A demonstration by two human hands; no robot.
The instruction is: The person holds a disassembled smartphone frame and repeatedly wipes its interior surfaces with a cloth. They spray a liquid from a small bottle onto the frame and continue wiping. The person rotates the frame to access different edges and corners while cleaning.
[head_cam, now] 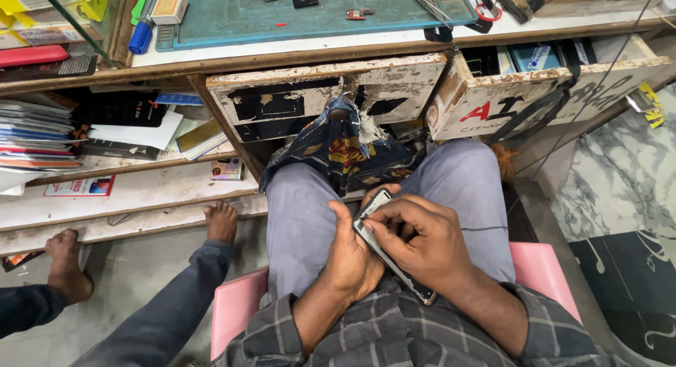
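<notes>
Seated on a pink stool (542, 268), left hand (352, 258) is clamping a slim phone frame (386, 244) while right hand (419, 244) fingertips are pinching along its edge, apparently mid-prying; steadier leverage seems needed next.

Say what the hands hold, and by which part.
A phone, held over the lap. The left hand grips its long left edge; the right hand pinches its upper end.

Glossy phone (391, 251); chipped painted wooden drawer (331, 92); pink plastic stool (236, 307).
</notes>
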